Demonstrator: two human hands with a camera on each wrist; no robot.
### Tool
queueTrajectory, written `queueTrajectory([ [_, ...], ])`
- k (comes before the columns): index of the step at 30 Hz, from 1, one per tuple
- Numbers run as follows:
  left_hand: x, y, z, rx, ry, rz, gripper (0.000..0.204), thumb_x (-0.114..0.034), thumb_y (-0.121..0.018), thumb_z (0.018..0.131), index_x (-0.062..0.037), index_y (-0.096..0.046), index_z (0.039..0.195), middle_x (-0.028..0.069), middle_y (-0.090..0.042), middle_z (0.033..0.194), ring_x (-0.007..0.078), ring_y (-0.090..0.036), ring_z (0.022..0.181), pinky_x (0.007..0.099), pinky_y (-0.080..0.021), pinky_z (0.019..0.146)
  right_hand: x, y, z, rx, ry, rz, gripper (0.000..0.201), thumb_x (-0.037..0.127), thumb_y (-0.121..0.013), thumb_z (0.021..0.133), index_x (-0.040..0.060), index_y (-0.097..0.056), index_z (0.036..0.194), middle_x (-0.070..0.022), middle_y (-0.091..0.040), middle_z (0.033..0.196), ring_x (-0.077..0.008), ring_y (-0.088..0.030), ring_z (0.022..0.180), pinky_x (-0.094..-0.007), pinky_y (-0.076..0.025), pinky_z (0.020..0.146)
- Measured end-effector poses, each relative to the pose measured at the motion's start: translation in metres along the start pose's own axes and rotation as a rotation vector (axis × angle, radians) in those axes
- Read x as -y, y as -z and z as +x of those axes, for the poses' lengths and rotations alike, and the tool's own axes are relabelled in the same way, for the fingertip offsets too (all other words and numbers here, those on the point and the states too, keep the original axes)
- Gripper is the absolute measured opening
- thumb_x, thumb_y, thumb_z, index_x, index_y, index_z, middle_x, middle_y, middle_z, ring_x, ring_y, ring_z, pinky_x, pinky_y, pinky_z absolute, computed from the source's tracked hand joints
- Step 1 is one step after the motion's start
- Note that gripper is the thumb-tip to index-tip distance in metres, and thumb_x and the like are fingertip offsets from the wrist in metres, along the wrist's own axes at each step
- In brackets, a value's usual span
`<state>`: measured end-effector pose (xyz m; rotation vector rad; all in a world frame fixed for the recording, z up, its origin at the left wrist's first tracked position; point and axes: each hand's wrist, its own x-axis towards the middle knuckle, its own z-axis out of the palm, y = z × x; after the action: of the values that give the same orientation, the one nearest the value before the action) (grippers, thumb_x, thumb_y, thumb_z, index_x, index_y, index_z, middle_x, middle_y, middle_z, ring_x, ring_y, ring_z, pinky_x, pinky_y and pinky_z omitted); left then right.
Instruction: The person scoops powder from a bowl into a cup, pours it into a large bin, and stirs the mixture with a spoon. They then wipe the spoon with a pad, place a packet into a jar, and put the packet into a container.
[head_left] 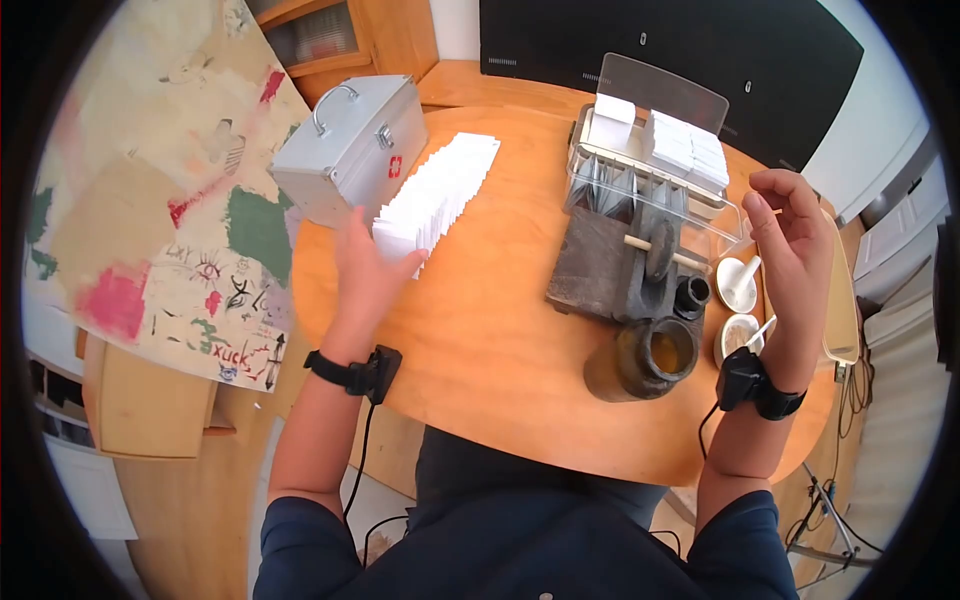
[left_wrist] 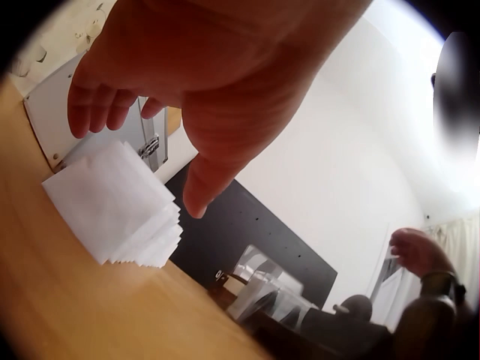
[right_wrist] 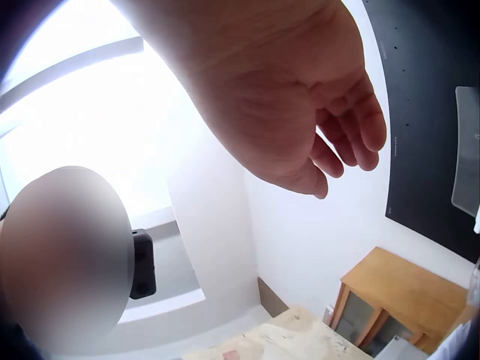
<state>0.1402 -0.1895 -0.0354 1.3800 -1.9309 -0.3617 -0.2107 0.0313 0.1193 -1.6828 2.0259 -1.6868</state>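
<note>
A long row of overlapping white folded papers (head_left: 435, 200) leans across the table, its near end beside my left hand (head_left: 372, 270). That hand is spread, thumb apart from the fingers. In the left wrist view the left hand (left_wrist: 217, 82) hovers over the stack of papers (left_wrist: 116, 206), with nothing between fingers and thumb. Raised over the table's right side is my right hand (head_left: 795, 235), its fingers loosely bent. The right wrist view shows the right hand (right_wrist: 300, 97) holding nothing. Below it sit two small white bowls (head_left: 722, 292), one with a white pestle (head_left: 748, 272).
A silver first-aid case (head_left: 345, 145) stands left of the papers. At right are a clear lidded box (head_left: 665, 90) with white papers, a dark block (head_left: 590, 262) and a dark pot (head_left: 620, 370). A black screen (head_left: 660, 60) closes off the back.
</note>
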Motion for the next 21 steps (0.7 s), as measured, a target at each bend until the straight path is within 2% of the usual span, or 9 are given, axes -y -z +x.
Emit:
queueTrajectory([
  [2, -0.005, -0.004, -0.001, 0.031, -0.024, 0.056, 0.097, -0.024, -0.087, 0.072, 0.0093, -0.033, 0.145, 0.0273, -0.048, 0.136, 0.0404, -0.045, 0.130, 0.0462, -0.038, 0.110, 0.002, 0.001, -0.010, -0.032, 0.001, 0.057, 0.016, 0.010, -0.068, 0.094, 0.0003, -0.065, 0.106, -0.0020, -0.064, 0.097, -0.0081, -0.058, 0.088, -0.0231, -0.046, 0.074],
  [4, -0.020, -0.007, -0.006, 0.031, 0.101, 0.152, 0.102, -0.024, -0.087, 0.072, 0.0099, -0.028, 0.148, 0.0279, -0.047, 0.138, 0.0415, -0.044, 0.131, 0.0460, -0.037, 0.112, -0.004, 0.004, -0.015, -0.048, 0.016, 0.142, 0.016, 0.009, -0.068, 0.094, 0.0007, -0.065, 0.107, -0.0019, -0.063, 0.097, -0.0076, -0.057, 0.088, -0.0222, -0.045, 0.073],
  [5, -0.022, -0.008, -0.005, 0.030, 0.092, 0.161, 0.102, -0.024, -0.087, 0.072, 0.0099, -0.028, 0.148, 0.0279, -0.047, 0.138, 0.0415, -0.044, 0.131, 0.0460, -0.037, 0.112, -0.006, 0.006, -0.018, -0.057, 0.013, 0.150, 0.016, 0.009, -0.068, 0.094, 0.0007, -0.065, 0.107, -0.0019, -0.063, 0.097, -0.0076, -0.057, 0.088, -0.0222, -0.045, 0.073],
  [8, -0.011, -0.014, -0.003, 0.034, 0.115, 0.185, 0.100, -0.023, -0.086, 0.073, 0.0098, -0.028, 0.148, 0.0287, -0.046, 0.140, 0.0416, -0.043, 0.133, 0.0447, -0.037, 0.112, -0.013, 0.007, -0.023, -0.056, 0.016, 0.187, 0.015, 0.009, -0.069, 0.092, 0.0011, -0.066, 0.105, -0.0015, -0.063, 0.096, -0.0082, -0.058, 0.087, -0.0226, -0.045, 0.070],
  [11, 0.008, -0.017, -0.001, -0.022, 0.054, 0.218, 0.098, -0.018, -0.085, 0.074, 0.0097, -0.028, 0.149, 0.0280, -0.048, 0.139, 0.0385, -0.050, 0.130, 0.0429, -0.041, 0.109, -0.011, 0.009, -0.022, -0.059, 0.051, 0.125, 0.015, 0.008, -0.070, 0.089, 0.0007, -0.067, 0.102, -0.0018, -0.064, 0.096, -0.0091, -0.059, 0.087, -0.0227, -0.045, 0.069],
  [13, 0.017, -0.015, 0.002, 0.002, 0.108, 0.065, 0.093, -0.021, -0.083, 0.077, 0.0087, -0.031, 0.147, 0.0284, -0.049, 0.139, 0.0381, -0.048, 0.131, 0.0431, -0.041, 0.109, -0.010, 0.009, -0.023, -0.076, 0.065, 0.115, 0.015, 0.008, -0.070, 0.087, 0.0005, -0.067, 0.100, -0.0029, -0.064, 0.095, -0.0099, -0.060, 0.085, -0.0230, -0.045, 0.068],
  [16, -0.010, 0.002, -0.006, -0.012, 0.152, -0.073, 0.090, -0.021, -0.082, 0.077, 0.0071, -0.033, 0.147, 0.0252, -0.052, 0.136, 0.0338, -0.053, 0.127, 0.0410, -0.043, 0.105, -0.013, 0.007, -0.023, -0.068, 0.116, 0.094, 0.014, 0.008, -0.071, 0.087, 0.0010, -0.067, 0.099, -0.0042, -0.064, 0.095, -0.0103, -0.061, 0.082, -0.0231, -0.045, 0.062],
  [20, -0.034, 0.017, -0.013, -0.054, 0.109, -0.084, 0.086, -0.019, -0.081, 0.080, 0.0045, -0.033, 0.148, 0.0213, -0.054, 0.135, 0.0274, -0.055, 0.123, 0.0373, -0.045, 0.102, -0.012, 0.007, -0.024, -0.083, 0.134, 0.062, 0.013, 0.007, -0.070, 0.087, 0.0009, -0.067, 0.098, -0.0045, -0.065, 0.093, -0.0109, -0.062, 0.080, -0.0228, -0.045, 0.061],
  [21, -0.046, 0.020, -0.017, -0.016, 0.068, -0.280, 0.081, -0.017, -0.078, 0.083, 0.0038, -0.034, 0.147, 0.0202, -0.054, 0.134, 0.0260, -0.055, 0.122, 0.0363, -0.046, 0.100, -0.012, 0.007, -0.024, -0.064, 0.166, 0.064, 0.013, 0.007, -0.070, 0.086, 0.0011, -0.067, 0.097, -0.0055, -0.065, 0.092, -0.0125, -0.062, 0.078, -0.0236, -0.045, 0.061],
])
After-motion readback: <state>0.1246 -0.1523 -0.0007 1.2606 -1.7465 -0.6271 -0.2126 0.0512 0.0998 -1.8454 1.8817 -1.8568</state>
